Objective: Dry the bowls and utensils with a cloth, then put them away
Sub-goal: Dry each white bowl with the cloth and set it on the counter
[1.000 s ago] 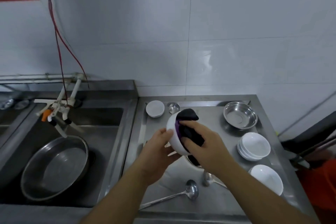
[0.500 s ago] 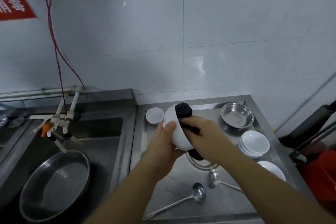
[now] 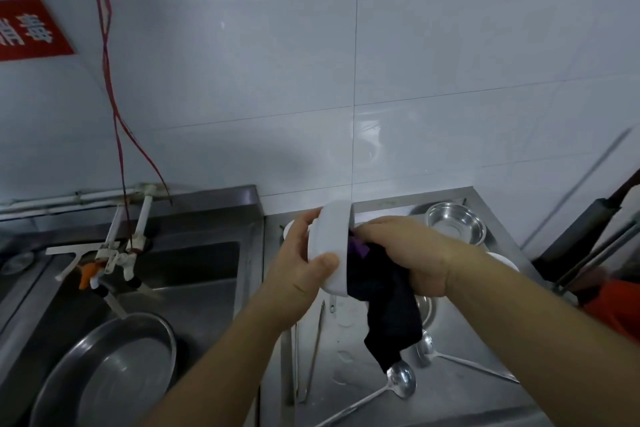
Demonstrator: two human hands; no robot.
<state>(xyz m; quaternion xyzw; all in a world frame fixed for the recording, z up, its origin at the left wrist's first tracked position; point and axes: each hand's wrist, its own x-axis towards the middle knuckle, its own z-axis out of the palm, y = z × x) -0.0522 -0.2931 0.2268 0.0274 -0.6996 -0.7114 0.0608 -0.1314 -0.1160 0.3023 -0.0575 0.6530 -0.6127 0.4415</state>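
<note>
Head view: bowl (image 3: pixel 331 246) tipped on edge in left grip (image 3: pixel 300 265), mouth facing right grip (image 3: pixel 412 253) clutching cloth (image 3: pixel 388 308) against its inside.

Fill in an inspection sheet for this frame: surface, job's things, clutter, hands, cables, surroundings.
Surface: steel counter, water spots.
Job's things: white bowl tipped on its side, dark cloth at its opening; steel bowl at back; ladle, spoon and tongs lie on counter.
Clutter: steel basin in sink.
Hands: left hand grips bowl; right hand holds cloth.
Cables: red cord down wall to tap.
Surroundings: white tiled wall, red sign.
</note>
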